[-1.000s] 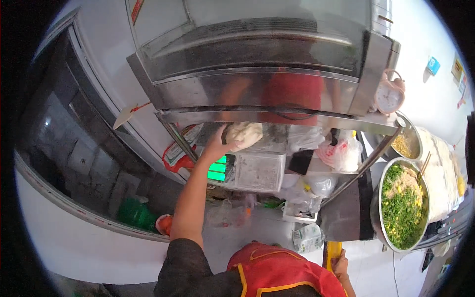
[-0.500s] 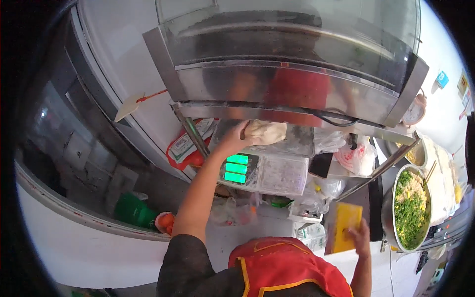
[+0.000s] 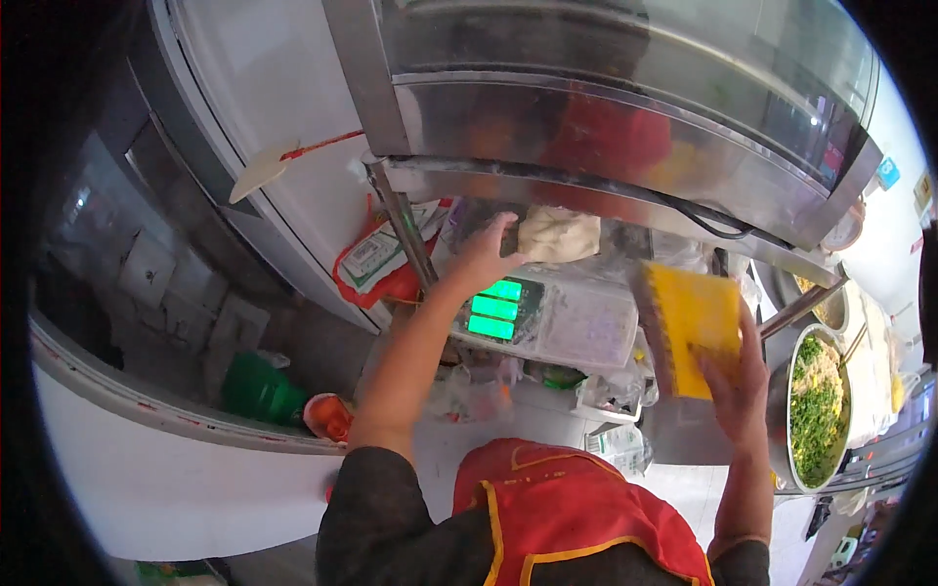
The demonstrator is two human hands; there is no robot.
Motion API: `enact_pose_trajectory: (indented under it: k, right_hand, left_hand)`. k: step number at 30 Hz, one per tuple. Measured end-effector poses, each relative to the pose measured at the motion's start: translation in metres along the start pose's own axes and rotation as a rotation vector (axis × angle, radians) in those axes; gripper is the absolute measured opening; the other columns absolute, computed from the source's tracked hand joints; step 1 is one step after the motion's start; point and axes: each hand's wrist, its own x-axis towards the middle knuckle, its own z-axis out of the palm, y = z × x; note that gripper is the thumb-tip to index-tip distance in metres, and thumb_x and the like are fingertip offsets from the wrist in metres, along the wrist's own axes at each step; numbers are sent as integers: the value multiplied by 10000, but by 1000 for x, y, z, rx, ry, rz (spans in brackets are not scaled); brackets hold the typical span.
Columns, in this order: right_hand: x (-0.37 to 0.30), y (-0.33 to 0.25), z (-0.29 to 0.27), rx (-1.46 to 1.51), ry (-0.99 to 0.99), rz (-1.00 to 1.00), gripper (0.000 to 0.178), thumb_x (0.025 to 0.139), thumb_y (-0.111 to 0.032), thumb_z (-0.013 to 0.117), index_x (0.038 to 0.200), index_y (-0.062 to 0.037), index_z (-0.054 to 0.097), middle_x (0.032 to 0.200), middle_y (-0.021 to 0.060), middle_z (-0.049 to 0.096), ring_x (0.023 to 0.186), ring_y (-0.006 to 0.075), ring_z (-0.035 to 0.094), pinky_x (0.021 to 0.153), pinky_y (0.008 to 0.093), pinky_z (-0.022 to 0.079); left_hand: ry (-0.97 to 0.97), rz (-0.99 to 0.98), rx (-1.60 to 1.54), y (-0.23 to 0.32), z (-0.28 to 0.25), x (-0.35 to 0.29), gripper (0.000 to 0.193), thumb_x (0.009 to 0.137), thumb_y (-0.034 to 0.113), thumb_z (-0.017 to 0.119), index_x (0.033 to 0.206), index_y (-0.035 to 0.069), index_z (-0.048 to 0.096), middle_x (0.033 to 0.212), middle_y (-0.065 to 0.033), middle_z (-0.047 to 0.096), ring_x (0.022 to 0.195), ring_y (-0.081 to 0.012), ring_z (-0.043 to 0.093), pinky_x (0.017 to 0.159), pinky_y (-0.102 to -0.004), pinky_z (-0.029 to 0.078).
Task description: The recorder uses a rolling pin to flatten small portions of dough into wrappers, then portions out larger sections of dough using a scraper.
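A pale lump of dough [image 3: 559, 235] lies on the floured metal tray beneath the glass-fronted steel cabinet. My left hand [image 3: 491, 250] is at its left side, fingers and thumb spread apart, the thumb close to the dough's lower edge. Whether it touches the dough I cannot tell. In my right hand [image 3: 740, 383] is a flat, rectangular yellow dough scraper [image 3: 696, 327], raised to the right of the scale and blurred by motion. A digital scale [image 3: 588, 320] with green lit displays stands just nearer than the dough.
The steel cabinet [image 3: 586, 132] overhangs the work surface on metal legs, with a black cable along its lower edge. At the right stands a metal bowl [image 3: 819, 410] of chopped greens and yellow bits. Red bags [image 3: 386, 256] lie left; a small white bin [image 3: 606, 400] sits below the scale.
My right hand has raised the yellow scraper up and inward toward the scale. My left hand has loosened from the dough, its fingers now apart. The view has shifted slightly.
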Motion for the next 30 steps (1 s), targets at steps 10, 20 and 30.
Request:
enact_pose_trajectory:
  k: [10,20,30]
  right_hand:
    - [64,-26,73,-535,-212,-402,717,817,-10,576,1464,-218,347,806,124,612,653,316,639,568,415,530]
    - [102,-35,120,-681,-420,-436,793,763,-4,580,1478,-225,321,826,138,635,632,318,643,566,421,529]
    - [116,-59,122,-735,-526,-519,707,765,-12,558,1442,-124,388,825,166,666,725,312,669,637,415,524]
  left_hand:
    - [222,17,66,12,36,-3,542,721,259,772,1144,51,505,1033,-191,640,970,-395,606,851,-455,470]
    - [402,106,227,1,35,-27,190,787,229,699,909,85,684,890,-106,662,919,-329,581,855,-454,411]
    - [285,13,176,-28,21,-13,145,796,201,669,849,66,668,909,-124,659,907,-336,572,843,-459,419]
